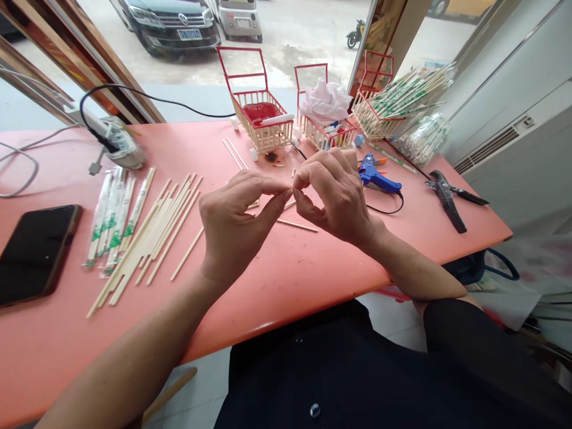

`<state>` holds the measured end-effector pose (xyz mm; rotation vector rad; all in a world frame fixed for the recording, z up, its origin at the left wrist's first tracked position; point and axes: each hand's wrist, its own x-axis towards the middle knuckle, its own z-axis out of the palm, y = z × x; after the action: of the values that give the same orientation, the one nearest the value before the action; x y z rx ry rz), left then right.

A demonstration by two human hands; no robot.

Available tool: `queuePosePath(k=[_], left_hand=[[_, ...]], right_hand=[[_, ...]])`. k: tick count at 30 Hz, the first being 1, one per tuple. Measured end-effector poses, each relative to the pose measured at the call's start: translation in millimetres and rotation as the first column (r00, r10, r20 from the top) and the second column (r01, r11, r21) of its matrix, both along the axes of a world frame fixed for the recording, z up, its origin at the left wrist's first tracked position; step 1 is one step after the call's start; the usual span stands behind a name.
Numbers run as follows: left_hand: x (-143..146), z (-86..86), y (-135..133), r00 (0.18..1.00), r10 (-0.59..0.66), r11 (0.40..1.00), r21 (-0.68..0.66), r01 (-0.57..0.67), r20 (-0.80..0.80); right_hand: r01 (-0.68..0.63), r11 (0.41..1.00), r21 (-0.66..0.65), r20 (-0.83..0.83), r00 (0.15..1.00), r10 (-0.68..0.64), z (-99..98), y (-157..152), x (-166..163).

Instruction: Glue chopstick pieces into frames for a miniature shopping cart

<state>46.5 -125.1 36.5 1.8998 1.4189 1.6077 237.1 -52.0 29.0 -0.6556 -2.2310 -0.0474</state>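
Pinching: left hand and right hand, fingers closed, tips meeting; anything gripped too small to tell | bare sticks: tabletop, left of left hand | blue glue gun: beside right hand

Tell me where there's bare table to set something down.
Two patches: near left, between the phone, loose sticks and left forearm; and the table's front strip, between that and the right forearm. Crowded along the back with stick baskets, and around the loose sticks.
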Motion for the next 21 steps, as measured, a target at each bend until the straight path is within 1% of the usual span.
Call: queuePosePath(k=[3, 9, 15, 18, 21], left_hand=[[0.8, -0.1, -0.8, 1.000, -0.001, 1.000, 0.010, 0.000, 0.018], [3.2, -0.9, -2.8, 0.997, 0.073, 0.997, 0.006, -0.073, -0.019], [5.3, -1.5, -4.3, 0.996, 0.088, 0.995, 0.039, -0.087, -0.026], [7.2, -1.5, -4.6, 0.993, 0.114, 0.993, 0.038, -0.113, -0.022], [8.3, -1.6, -3.9, 0.994, 0.109, 0.994, 0.033, -0.109, -0.015]], right_hand=[[-0.004, 1.000, -0.010, 0.021, 1.000, 0.004, 0.4, -0.3, -0.2], [-0.006, 1.000, -0.028, 0.051, 0.999, 0.007, 1.5, -2.1, -0.8], [0.001, 1.000, -0.016, 0.050, 0.999, 0.000, 2.9, -5.5, -1.6], [0.000, 1.000, -0.028, 0.041, 0.999, 0.001, 2.1, -4.1, -1.5], [-0.001, 0.999, -0.048, 0.024, 1.000, 0.003, 2.7, -3.0, -1.7]])
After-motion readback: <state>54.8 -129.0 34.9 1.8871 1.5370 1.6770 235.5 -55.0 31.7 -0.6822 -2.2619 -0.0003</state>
